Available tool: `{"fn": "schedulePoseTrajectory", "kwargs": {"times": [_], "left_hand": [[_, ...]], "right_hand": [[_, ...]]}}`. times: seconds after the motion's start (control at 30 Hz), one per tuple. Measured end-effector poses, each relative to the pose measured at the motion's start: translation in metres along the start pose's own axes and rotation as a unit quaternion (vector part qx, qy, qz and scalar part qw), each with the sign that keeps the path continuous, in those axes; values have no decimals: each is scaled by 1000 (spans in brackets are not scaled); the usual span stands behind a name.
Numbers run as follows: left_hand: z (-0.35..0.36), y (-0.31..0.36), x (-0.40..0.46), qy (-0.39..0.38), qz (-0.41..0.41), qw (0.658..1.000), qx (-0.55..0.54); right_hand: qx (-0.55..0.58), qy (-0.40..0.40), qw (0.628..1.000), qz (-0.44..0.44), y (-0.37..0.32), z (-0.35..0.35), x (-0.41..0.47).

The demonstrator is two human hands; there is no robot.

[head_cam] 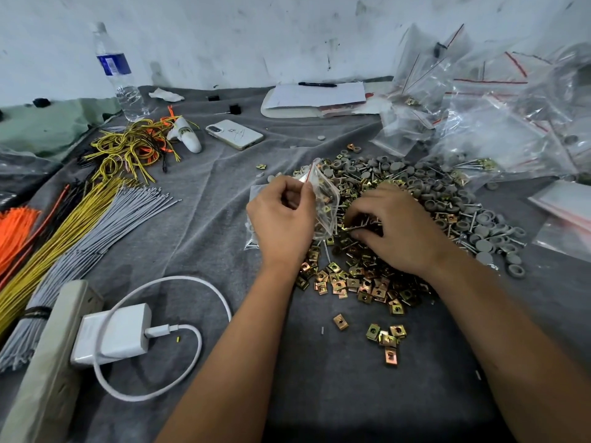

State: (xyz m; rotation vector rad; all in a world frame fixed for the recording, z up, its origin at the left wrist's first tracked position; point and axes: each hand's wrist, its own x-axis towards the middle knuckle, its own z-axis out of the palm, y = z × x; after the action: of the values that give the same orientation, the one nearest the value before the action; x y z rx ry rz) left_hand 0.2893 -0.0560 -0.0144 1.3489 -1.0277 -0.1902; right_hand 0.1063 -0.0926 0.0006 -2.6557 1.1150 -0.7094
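My left hand (281, 219) grips a small clear zip bag (323, 199) with a red seal line, holding it upright just left of a heap of hardware. The heap mixes gold-coloured metal clip nuts (355, 282), grey round caps (447, 199) and thin screws. My right hand (393, 225) lies on the heap with its fingers curled down and pinches some clips and screws at its fingertips. A few flat clear bags (252, 219) lie under my left hand.
A grey cloth (208, 193) covers the table. Bundled yellow, grey and orange wires (80, 219) lie left. A power strip (54, 362) with a white charger (112, 334) sits front left. Phone (235, 134), water bottle (120, 75), notepad (316, 97) and filled plastic bags (495, 116) stand behind.
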Motion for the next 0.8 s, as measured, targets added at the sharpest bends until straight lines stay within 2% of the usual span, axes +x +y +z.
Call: {"fn": "schedulePoseTrajectory", "kwargs": {"times": [0.13,0.33,0.47,0.6,0.8], "left_hand": [[0,1,0,6,3,1000,6],[0,1,-1,2,-4,1000,6],[-1,1,0,-6,3,1000,12],[0,2,-1,-20,12,1000,13],[-1,2,-1,-28,12,1000,8]], "right_hand": [[-14,-67,997,-29,-3,4,2],[-5,-81,997,-21,1,4,2],[85,2,996,16,-4,2,1],[207,101,973,30,-8,-4,1],[246,122,962,6,-15,-7,0]]}}
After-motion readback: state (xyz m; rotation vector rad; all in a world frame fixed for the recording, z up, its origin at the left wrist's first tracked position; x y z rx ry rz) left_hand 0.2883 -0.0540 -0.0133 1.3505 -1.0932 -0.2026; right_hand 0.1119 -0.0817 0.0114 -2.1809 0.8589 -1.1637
